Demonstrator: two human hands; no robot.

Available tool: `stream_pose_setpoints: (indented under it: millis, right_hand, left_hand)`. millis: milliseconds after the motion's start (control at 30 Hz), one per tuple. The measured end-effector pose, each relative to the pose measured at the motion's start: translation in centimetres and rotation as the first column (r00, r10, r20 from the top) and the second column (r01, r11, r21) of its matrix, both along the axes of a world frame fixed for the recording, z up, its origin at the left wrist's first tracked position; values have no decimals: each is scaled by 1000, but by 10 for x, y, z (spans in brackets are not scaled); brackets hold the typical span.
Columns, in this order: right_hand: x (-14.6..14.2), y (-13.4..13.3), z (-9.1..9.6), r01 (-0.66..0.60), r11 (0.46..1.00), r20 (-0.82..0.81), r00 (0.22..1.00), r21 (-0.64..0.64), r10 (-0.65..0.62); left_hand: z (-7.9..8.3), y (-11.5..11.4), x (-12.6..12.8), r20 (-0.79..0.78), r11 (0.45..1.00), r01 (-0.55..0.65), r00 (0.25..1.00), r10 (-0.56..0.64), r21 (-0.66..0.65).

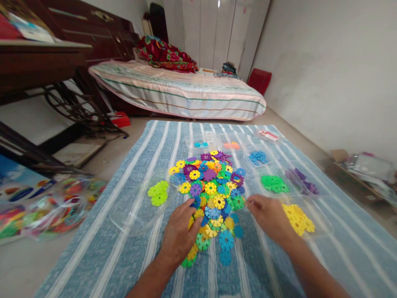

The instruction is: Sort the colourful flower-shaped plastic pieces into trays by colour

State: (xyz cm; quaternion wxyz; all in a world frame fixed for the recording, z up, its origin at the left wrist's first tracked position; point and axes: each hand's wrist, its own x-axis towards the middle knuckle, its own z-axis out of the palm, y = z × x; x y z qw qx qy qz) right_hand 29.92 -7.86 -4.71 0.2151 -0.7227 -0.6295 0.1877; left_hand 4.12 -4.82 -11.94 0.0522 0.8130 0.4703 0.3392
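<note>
left hand (178,234), right hand (270,217) on pile (211,188) edge

Pale walls (325,62), striped mattress (186,93) on floor, dark wooden furniture (43,58)

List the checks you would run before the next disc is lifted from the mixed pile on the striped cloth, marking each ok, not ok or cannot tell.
1. The left hand rests on the mixed pile: ok.
2. The right hand, at the pile's right edge, pinches a disc: cannot tell.
3. The yellow discs sit alone in their clear tray: ok.
4. The green discs share one tray, one colour: ok.
5. The lime discs likewise: ok.
6. Pile down to one colour: not ok, many colours mixed.
</note>
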Motion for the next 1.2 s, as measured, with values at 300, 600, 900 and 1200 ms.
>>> stream_pose_setpoints:
  millis: [300, 600, 900, 1200]
  right_hand:
    - [-22, -31, -22, -49, 980, 57, 997, -191, 61]
    - [-20, -36, -21, -98, 969, 69, 991, -227, 116]
    - [-29, -31, -15, -131, 952, 232, 952, -276, 198]
    - [-23, -5, -16, -173, 944, 221, 946, -280, 239]
  left_hand:
    - [0, 1, 1, 12, 1000, 11, 1000, -11, -5]
    - [1, 0, 2, 24, 1000, 14, 1000, -14, -10]
    - [0, 0, 2, 19, 1000, 16, 1000, -16, 8]
    - [3, -1, 2, 2, 1000, 6, 1000, -6, -3]
